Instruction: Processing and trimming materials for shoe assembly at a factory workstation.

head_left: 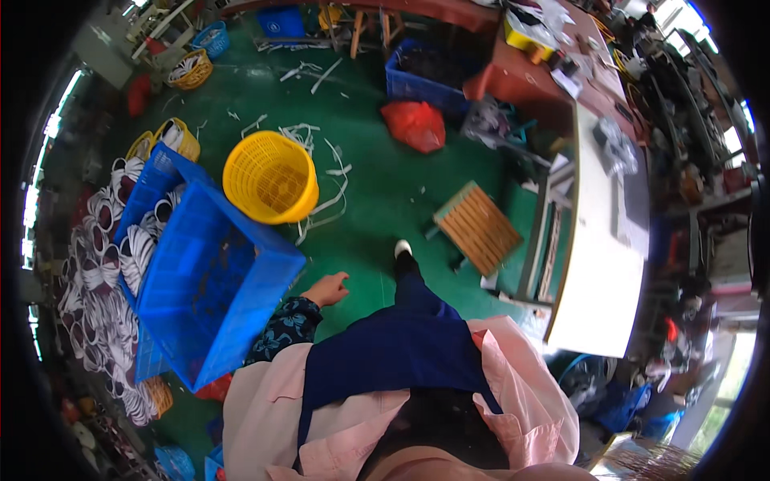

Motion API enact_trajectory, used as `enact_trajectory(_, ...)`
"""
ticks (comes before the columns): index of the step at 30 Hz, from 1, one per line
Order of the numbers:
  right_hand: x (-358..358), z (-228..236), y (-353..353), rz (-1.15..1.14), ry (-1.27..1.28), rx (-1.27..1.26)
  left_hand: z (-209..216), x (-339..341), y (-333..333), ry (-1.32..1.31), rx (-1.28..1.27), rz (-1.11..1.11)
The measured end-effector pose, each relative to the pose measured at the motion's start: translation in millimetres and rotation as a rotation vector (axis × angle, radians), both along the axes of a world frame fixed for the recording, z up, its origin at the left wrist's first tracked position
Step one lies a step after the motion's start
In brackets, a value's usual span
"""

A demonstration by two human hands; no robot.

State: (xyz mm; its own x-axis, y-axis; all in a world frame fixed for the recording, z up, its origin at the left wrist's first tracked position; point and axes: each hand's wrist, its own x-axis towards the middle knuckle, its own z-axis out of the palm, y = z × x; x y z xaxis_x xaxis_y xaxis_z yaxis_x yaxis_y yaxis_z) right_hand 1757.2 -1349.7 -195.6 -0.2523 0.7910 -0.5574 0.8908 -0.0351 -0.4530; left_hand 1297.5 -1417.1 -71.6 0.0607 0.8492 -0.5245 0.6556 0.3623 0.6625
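Left hand (327, 289) seen mid-frame, fingers loosely spread, nothing held, just beside blue crate (210, 282) at centre left. Right hand not seen. Risk judged: crate corner clipped, or white strips (325, 172) on green floor (385, 184) underfoot causing slip.

The person stands on the floor (377, 184), one foot (403, 249) stepping forward. Left of them sits a large plastic crate (210, 289), the left hand (327, 289) hanging just beside its near corner. Ahead of the crate stands a round mesh basket (269, 177), loose strips (329, 188) scattered on the floor behind and to its right. Further ahead lies a bag (415, 125), a second crate (423, 80) behind it. Right of the foot sits a slatted wooden stool (477, 228), and right of that a long worktable (597, 264).
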Motion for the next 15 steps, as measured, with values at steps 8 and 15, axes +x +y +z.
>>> enact_trajectory(8,-193.1,22.7,405.8,0.536,-0.114,0.263,-135.1,-168.3,51.3,0.299,-0.168,0.471)
enact_trajectory(15,-436.9,20.2,682.8,0.168,0.151,0.323,-277.6,-340.0,206.9,0.041,0.014,0.849)
